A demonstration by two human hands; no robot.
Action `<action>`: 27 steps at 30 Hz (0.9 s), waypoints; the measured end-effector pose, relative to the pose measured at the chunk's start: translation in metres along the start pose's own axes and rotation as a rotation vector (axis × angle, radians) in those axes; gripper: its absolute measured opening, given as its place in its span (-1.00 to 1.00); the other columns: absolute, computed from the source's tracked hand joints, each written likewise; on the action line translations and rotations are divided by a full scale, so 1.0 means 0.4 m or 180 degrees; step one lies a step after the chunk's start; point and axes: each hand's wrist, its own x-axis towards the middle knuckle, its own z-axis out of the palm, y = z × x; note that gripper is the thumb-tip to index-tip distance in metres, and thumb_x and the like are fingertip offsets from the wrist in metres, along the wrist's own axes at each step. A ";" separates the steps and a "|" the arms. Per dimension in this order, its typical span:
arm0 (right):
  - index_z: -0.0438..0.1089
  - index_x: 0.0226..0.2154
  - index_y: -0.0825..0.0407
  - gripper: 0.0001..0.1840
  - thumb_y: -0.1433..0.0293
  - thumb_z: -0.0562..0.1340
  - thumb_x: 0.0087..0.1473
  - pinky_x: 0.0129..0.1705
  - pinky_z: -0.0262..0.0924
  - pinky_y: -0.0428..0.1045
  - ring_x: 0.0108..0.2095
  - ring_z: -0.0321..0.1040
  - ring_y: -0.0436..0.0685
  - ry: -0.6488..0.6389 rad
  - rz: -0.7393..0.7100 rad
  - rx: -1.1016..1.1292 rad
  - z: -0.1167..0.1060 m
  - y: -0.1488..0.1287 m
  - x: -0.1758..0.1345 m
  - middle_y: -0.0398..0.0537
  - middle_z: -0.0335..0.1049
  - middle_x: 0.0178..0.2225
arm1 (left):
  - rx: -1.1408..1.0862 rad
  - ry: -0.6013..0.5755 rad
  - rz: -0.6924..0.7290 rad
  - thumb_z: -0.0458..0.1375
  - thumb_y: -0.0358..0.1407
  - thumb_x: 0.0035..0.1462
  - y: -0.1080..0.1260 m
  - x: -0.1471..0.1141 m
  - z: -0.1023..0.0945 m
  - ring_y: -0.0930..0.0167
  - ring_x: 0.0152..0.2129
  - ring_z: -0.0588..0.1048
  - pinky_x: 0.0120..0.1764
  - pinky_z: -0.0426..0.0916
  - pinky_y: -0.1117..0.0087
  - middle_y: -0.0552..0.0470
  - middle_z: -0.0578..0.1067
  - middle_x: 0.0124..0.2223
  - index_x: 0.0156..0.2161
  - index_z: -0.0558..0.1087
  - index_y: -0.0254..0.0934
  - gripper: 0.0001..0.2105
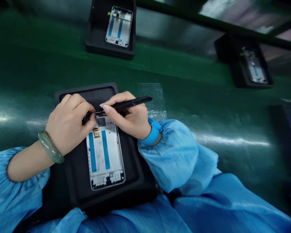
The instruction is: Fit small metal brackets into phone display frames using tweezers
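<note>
A phone frame [99, 155] with two blue adhesive strips lies in a black foam tray [133, 161] right in front of me. A small orange flex cable [96, 133] shows near its upper part. My right hand [131, 116] grips a black pen-like tool [133, 102], its tip pointing left at the frame's top edge. At the frame's upper left corner, my left hand [71, 121] has thumb and forefinger pinched together; what sits between them is hidden. The tool's tip and the left fingertips are close together.
Behind, another black tray [109, 51] holds a similar phone frame [119, 27]. A third tray [237, 77] with a frame [255, 69] stands at the right, blurred. A clear plastic sheet [151, 94] lies on the green bench [196, 106], beside my right hand.
</note>
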 end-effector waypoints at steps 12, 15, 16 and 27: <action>0.33 -0.34 0.10 -0.93 0.41 0.19 0.10 -0.30 0.29 -0.13 -0.34 0.36 -0.06 -0.0454 0.0106 0.0116 0.001 -0.025 0.016 -0.13 0.39 -0.34 | -0.0114 -0.0120 0.0088 0.08 -0.17 0.14 -0.013 -0.051 -0.008 0.14 -0.09 0.36 -0.08 0.30 0.09 -0.22 0.38 -0.09 -0.14 0.35 -0.37 -0.71; 0.33 -0.34 0.08 -0.96 0.44 0.19 0.08 -0.26 0.27 -0.13 -0.32 0.37 -0.05 -0.0410 -0.0070 -0.0189 0.006 -0.026 0.014 -0.14 0.41 -0.33 | -0.0106 -0.0107 0.0110 0.09 -0.18 0.13 -0.012 -0.049 -0.007 0.13 -0.09 0.37 -0.08 0.30 0.09 -0.23 0.38 -0.09 -0.16 0.36 -0.37 -0.72; 0.32 -0.34 0.07 -0.96 0.46 0.19 0.07 -0.26 0.27 -0.13 -0.31 0.37 -0.06 -0.0373 -0.0118 -0.0257 0.008 -0.025 0.013 -0.14 0.41 -0.33 | -0.0103 -0.0115 0.0115 0.09 -0.19 0.13 -0.013 -0.049 -0.007 0.12 -0.09 0.36 -0.08 0.30 0.08 -0.23 0.38 -0.09 -0.16 0.36 -0.37 -0.73; 0.33 -0.36 0.09 -0.97 0.46 0.20 0.06 -0.30 0.27 -0.16 -0.35 0.36 -0.07 -0.0342 -0.0145 -0.0243 0.007 -0.023 0.016 -0.15 0.39 -0.36 | -0.0091 -0.0057 0.0129 0.09 -0.20 0.12 -0.011 -0.050 -0.004 0.11 -0.10 0.38 -0.10 0.31 0.08 -0.25 0.39 -0.10 -0.19 0.37 -0.39 -0.74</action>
